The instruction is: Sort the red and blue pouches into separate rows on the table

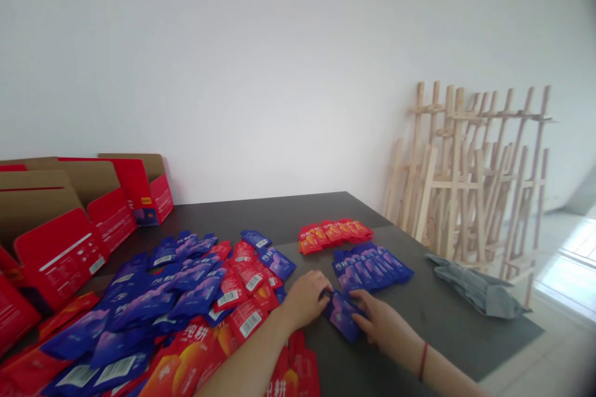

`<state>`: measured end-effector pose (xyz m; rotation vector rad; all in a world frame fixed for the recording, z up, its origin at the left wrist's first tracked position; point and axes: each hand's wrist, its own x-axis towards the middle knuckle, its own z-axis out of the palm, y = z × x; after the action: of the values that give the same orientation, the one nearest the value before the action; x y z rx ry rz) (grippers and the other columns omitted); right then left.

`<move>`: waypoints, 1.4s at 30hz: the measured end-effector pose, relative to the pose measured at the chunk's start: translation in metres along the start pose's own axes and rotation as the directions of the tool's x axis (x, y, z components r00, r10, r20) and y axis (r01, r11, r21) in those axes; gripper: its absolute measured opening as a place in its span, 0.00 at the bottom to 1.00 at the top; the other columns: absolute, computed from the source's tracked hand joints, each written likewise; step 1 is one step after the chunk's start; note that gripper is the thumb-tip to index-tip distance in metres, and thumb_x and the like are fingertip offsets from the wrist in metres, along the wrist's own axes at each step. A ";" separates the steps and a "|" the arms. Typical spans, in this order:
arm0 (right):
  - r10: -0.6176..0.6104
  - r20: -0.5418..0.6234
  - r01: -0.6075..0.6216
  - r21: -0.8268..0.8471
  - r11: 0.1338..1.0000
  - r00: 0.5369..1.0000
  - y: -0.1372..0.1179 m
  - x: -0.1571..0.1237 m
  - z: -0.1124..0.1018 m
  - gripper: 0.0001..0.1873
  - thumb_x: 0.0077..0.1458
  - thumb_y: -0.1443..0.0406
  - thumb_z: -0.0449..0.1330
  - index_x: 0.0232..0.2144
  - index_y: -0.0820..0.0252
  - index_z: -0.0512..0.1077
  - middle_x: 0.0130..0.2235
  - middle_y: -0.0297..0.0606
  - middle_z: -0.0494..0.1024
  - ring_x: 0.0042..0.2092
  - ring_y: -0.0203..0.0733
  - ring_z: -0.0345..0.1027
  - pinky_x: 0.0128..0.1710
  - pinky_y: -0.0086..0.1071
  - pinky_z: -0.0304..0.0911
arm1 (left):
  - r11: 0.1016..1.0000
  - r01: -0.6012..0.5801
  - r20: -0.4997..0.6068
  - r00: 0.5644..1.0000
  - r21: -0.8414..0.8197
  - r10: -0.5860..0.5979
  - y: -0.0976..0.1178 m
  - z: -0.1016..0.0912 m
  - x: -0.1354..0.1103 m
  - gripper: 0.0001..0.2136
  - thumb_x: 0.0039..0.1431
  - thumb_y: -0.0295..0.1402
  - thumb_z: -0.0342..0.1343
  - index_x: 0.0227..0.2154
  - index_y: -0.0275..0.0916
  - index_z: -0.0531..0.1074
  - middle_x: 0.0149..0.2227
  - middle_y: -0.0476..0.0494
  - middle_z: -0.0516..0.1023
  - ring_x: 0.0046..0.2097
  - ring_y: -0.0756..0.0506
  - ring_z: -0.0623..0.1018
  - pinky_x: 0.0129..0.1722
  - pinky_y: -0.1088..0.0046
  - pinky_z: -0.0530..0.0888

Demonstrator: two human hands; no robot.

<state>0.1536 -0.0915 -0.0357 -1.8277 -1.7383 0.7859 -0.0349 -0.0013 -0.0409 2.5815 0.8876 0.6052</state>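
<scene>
Well, in the head view both my hands meet on one blue sachet (343,317) that lies flat on the dark table (279,214), near its front edge. My left hand (305,301) is half closed, the fingers curled down and gripping the left end of the sachet. My right hand (382,322) is also half closed, the fingers bent over the lower right side of it; a red string (423,361) goes around this wrist.

At nine to ten o'clock from my hands stand open red cartons (60,248), their brown flaps up. From this angle I cannot tell what is in them.

At twelve o'clock, just beside my hands, is a neat row of blue sachets (372,263), overlapping each other. Behind it, farther along twelve o'clock, is a similar row of red sachets (335,234). At nine o'clock spreads a loose pile of mixed sachets (186,298), touching my left forearm.

At three o'clock a crumpled grey bag (475,288) lies on the table corner. Behind it, at two o'clock, wooden frames (470,180) lean on the white wall (279,62).
</scene>
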 end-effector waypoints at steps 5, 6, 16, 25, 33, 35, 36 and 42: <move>-0.420 -0.014 0.359 -0.493 0.792 0.908 -0.006 -0.022 0.012 0.25 0.53 0.67 0.56 0.54 0.60 0.69 0.59 0.49 0.67 0.59 0.56 0.60 0.58 0.49 0.58 | 0.999 0.017 -0.013 1.000 0.036 -0.017 0.001 0.000 0.000 0.09 0.53 0.27 0.52 0.36 0.40 0.74 0.39 0.44 0.74 0.43 0.45 0.72 0.45 0.70 0.68; -0.432 0.036 0.392 -0.492 0.777 0.901 -0.003 -0.025 0.019 0.28 0.52 0.66 0.57 0.57 0.61 0.66 0.61 0.49 0.64 0.61 0.55 0.58 0.59 0.48 0.57 | 0.999 0.022 -0.020 1.000 0.037 -0.021 0.001 0.001 0.000 0.09 0.53 0.27 0.52 0.36 0.40 0.74 0.39 0.44 0.74 0.43 0.45 0.72 0.45 0.70 0.68; -0.396 0.161 0.423 -0.473 0.773 0.904 0.018 -0.040 0.031 0.38 0.49 0.66 0.58 0.62 0.67 0.57 0.64 0.49 0.54 0.64 0.53 0.51 0.62 0.43 0.55 | 0.998 -0.006 0.014 1.000 0.059 0.005 0.000 -0.005 0.001 0.13 0.51 0.24 0.49 0.36 0.39 0.75 0.44 0.42 0.77 0.47 0.43 0.73 0.49 0.67 0.68; -0.351 -0.013 0.310 -0.440 0.843 0.936 0.015 -0.017 0.023 0.31 0.48 0.74 0.50 0.56 0.68 0.67 0.56 0.49 0.71 0.56 0.49 0.65 0.58 0.43 0.60 | 0.970 -0.235 0.148 0.959 -0.059 0.241 0.009 -0.003 -0.003 0.23 0.49 0.31 0.57 0.51 0.44 0.70 0.52 0.43 0.75 0.54 0.40 0.72 0.57 0.62 0.63; -0.467 -0.126 0.441 -0.189 0.877 0.875 0.009 -0.011 0.003 0.23 0.59 0.68 0.48 0.55 0.56 0.69 0.54 0.41 0.74 0.54 0.44 0.68 0.56 0.39 0.63 | 0.983 -0.132 0.025 0.990 -0.126 0.136 0.001 -0.003 0.001 0.15 0.59 0.26 0.48 0.43 0.45 0.77 0.43 0.45 0.81 0.46 0.44 0.78 0.49 0.70 0.70; -0.500 -0.103 0.475 -0.199 0.857 0.860 0.013 -0.013 -0.004 0.25 0.57 0.71 0.47 0.54 0.54 0.69 0.53 0.39 0.75 0.53 0.43 0.69 0.55 0.37 0.64 | 0.988 -0.092 0.007 0.996 -0.128 0.093 0.001 -0.003 0.001 0.14 0.58 0.26 0.49 0.40 0.45 0.78 0.41 0.45 0.81 0.45 0.44 0.79 0.48 0.70 0.70; -0.521 -0.091 0.492 -0.225 0.841 0.849 0.016 -0.014 -0.008 0.26 0.56 0.72 0.47 0.54 0.54 0.70 0.53 0.38 0.75 0.53 0.43 0.70 0.54 0.36 0.65 | 0.989 -0.080 0.000 0.997 -0.123 0.081 0.002 -0.002 0.001 0.14 0.58 0.26 0.49 0.39 0.45 0.78 0.40 0.45 0.82 0.44 0.43 0.79 0.48 0.70 0.70; -0.659 -0.015 0.583 -0.451 0.676 0.752 0.017 -0.010 -0.023 0.30 0.54 0.77 0.44 0.56 0.56 0.68 0.56 0.38 0.71 0.56 0.40 0.66 0.56 0.35 0.63 | 0.999 0.045 -0.084 0.995 -0.011 -0.046 0.002 0.002 0.005 0.16 0.57 0.24 0.48 0.43 0.43 0.77 0.43 0.42 0.81 0.45 0.41 0.79 0.48 0.64 0.71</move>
<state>0.1816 -0.1013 -0.0302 -1.2947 -2.3285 -0.0475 -0.0296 -0.0003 -0.0402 2.5362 0.9655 0.7085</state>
